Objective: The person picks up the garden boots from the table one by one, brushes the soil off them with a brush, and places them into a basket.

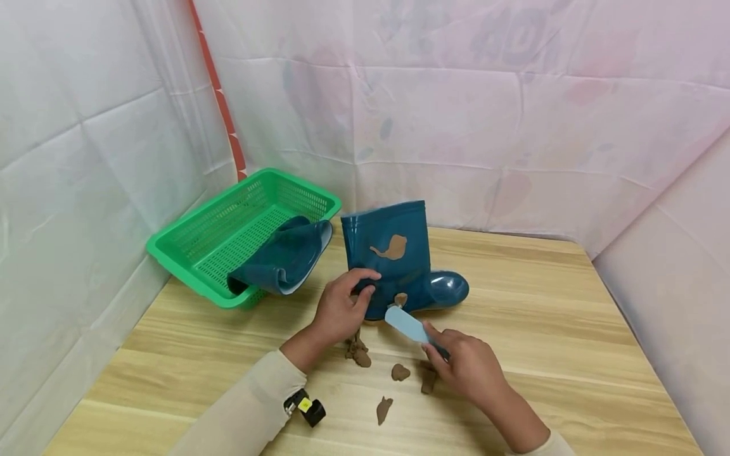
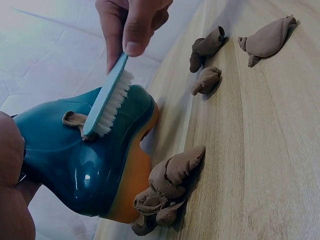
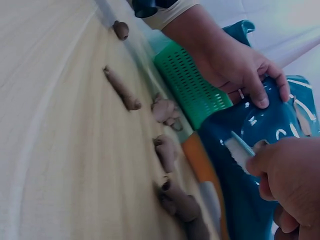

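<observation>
A dark blue rubber boot point(image 1: 415, 256) with an orange sole point(image 2: 131, 182) stands on the table, toe to the right. My left hand point(image 1: 340, 307) grips it at the back of the ankle. In my right hand point(image 1: 470, 364) is a light blue brush point(image 2: 106, 97) by its handle, white bristles facing the boot's lower side. The brush end lies against a small lump of brown clay point(image 2: 75, 119) on the boot. Higher on the shaft sticks a flat brown clay patch point(image 1: 396, 247). Several clay pieces point(image 1: 400, 372) lie on the table in front of the boot.
A green perforated basket point(image 1: 188, 269) stands at the back left. A second blue boot point(image 1: 274, 256) lies across its near rim, its opening toward the right. White curtains point(image 1: 456, 120) enclose the wooden table point(image 1: 547, 342) behind and at both sides.
</observation>
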A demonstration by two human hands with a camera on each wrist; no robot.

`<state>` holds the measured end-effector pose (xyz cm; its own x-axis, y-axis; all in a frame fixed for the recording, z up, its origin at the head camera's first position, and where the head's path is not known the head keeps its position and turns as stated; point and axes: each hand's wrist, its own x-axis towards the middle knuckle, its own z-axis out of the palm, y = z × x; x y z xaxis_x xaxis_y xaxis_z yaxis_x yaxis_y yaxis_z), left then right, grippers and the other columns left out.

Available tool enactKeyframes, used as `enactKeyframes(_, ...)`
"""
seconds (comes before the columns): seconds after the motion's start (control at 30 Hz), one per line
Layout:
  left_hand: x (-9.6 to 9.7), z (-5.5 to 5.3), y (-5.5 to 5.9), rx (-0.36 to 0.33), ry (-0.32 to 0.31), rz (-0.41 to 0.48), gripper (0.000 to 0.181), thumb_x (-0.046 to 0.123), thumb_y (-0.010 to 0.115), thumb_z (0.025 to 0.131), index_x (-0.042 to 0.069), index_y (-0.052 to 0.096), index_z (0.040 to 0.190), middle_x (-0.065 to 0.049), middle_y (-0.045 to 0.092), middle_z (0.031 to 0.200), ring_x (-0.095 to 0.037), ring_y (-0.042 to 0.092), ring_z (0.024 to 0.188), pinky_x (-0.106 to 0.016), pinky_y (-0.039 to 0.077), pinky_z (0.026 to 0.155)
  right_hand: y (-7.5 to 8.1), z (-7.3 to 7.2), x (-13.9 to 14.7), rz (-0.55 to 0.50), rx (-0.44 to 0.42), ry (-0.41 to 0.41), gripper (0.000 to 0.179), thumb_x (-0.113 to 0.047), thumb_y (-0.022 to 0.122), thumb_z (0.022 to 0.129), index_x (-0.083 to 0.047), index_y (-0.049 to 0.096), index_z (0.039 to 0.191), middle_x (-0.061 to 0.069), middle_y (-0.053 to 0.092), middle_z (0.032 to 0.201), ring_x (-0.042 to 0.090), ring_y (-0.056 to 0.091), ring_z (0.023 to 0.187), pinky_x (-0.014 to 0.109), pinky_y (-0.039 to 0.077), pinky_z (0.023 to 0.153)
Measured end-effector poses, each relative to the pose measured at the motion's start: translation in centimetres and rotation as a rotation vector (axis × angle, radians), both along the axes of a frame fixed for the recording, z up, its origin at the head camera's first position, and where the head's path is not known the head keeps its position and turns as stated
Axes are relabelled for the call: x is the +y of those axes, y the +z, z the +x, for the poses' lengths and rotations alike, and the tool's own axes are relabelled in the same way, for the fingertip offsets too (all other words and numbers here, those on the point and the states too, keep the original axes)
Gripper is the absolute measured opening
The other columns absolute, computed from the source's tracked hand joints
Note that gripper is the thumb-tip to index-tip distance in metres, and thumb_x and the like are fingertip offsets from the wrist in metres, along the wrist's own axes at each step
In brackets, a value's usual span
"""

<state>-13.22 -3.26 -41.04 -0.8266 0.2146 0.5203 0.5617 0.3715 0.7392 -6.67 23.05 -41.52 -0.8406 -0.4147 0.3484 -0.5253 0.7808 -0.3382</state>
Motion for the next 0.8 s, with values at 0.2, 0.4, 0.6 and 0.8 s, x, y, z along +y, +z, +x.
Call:
enactKeyframes(0.2,0.0,0.0,-0.1,0.005,-0.003,-0.002,0.024,0.001,0.065,0.1,0.01,0.069,0.121,-0.006,0.068,0.118,-0.008,0.052,0.066,-0.026,0.044,0.054,0.5,-0.1,0.0,-0.068,0.073,0.11,0.044,-0.013,0.084,0.085,-0.005,0.074,0.126,-0.016,0.055,0.072,-0.006,0.032,0.054,0.015,0.031,0.047)
enactKeyframes(0.4,0.0,0.0,-0.2,0.027,-0.004,0.003,0.024,0.0,0.066,0.099,0.009,0.069,0.12,-0.007,0.069,0.117,-0.008,0.049,0.064,-0.026,0.043,0.053,0.0,-0.5,-0.5,-0.038,0.096,0.018,0.043,-0.015,0.083,0.088,-0.008,0.073,0.129,-0.016,0.045,0.067,-0.003,0.027,0.051,0.019,0.027,0.045)
enactKeyframes(0.6,0.0,0.0,-0.1,0.028,-0.003,0.001,0.024,0.0,0.066,0.099,0.01,0.069,0.12,-0.006,0.069,0.116,-0.006,0.044,0.058,-0.027,0.041,0.051,-0.5,-0.2,-0.3,0.02,-0.018,-0.025,0.042,-0.018,0.082,0.089,-0.009,0.073,0.129,-0.015,0.05,0.068,-0.001,0.032,0.052,0.021,0.031,0.047)
enactKeyframes(0.8,0.0,0.0,-0.1,0.011,-0.005,-0.004,0.024,0.001,0.065,0.1,0.01,0.069,0.121,-0.005,0.068,0.116,-0.005,0.039,0.053,-0.027,0.041,0.05,-0.1,-0.1,0.0,0.034,-0.045,0.017,0.041,-0.019,0.081,0.089,-0.007,0.074,0.127,-0.016,0.054,0.071,-0.002,0.033,0.054,0.02,0.032,0.048)
